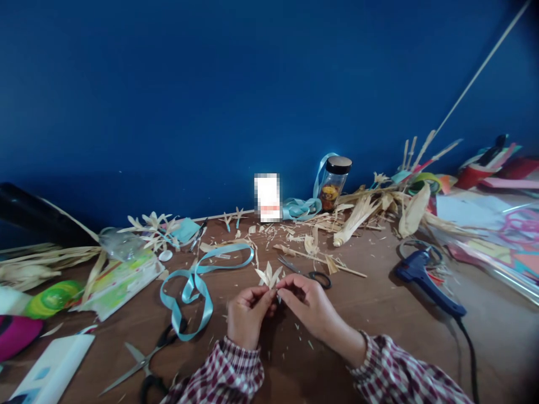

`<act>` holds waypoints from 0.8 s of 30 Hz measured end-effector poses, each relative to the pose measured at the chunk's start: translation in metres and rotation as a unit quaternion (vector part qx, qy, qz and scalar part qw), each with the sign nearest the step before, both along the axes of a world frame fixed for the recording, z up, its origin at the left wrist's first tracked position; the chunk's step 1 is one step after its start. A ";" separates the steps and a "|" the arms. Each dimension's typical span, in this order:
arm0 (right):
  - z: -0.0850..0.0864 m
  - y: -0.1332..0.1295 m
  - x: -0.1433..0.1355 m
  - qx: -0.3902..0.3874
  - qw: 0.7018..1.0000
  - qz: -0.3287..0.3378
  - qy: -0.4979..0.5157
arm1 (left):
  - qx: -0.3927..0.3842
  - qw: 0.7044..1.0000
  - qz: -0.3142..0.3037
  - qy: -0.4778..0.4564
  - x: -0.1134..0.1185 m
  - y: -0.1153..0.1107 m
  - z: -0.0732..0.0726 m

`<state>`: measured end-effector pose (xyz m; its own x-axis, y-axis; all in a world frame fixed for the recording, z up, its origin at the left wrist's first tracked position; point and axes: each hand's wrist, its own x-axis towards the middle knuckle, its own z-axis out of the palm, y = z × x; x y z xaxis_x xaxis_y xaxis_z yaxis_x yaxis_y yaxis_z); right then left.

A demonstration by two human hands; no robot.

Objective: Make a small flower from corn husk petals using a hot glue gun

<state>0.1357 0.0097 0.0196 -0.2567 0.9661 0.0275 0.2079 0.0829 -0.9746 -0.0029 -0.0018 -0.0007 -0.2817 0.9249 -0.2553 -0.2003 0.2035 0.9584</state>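
Note:
A small pale husk flower (269,275) with pointed petals stands up between my hands. My left hand (249,314) pinches its base between thumb and fingers. The fingers of my right hand (309,306) are closed together at the same base, from the right side; whatever lies between their tips is too small to make out. Just behind my right hand lies a small pair of scissors (320,279), partly hidden. A light blue ribbon (206,317) loops over the brown table (353,303) to the left, above larger open scissors (145,363).
A blue glue gun (429,283) with a black cable lies at right. Dried husks (362,216), a black-lidded jar (334,185) and coiled ribbon line the blue wall. More husk flowers (155,227) and a white power strip (54,370) are at left.

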 end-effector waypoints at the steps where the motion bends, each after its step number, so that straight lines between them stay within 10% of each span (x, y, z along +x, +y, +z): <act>1: 0.001 0.000 0.000 0.005 1.000 0.002 -0.007 | 0.010 1.000 0.002 0.010 0.000 -0.001 0.000; 12: -0.006 0.002 0.002 0.205 0.960 0.026 -0.187 | 0.022 0.997 -0.020 0.071 -0.001 -0.003 -0.003; 24: -0.005 0.003 0.002 0.128 0.982 -0.055 -0.131 | 0.023 0.997 0.007 0.067 0.000 -0.002 0.002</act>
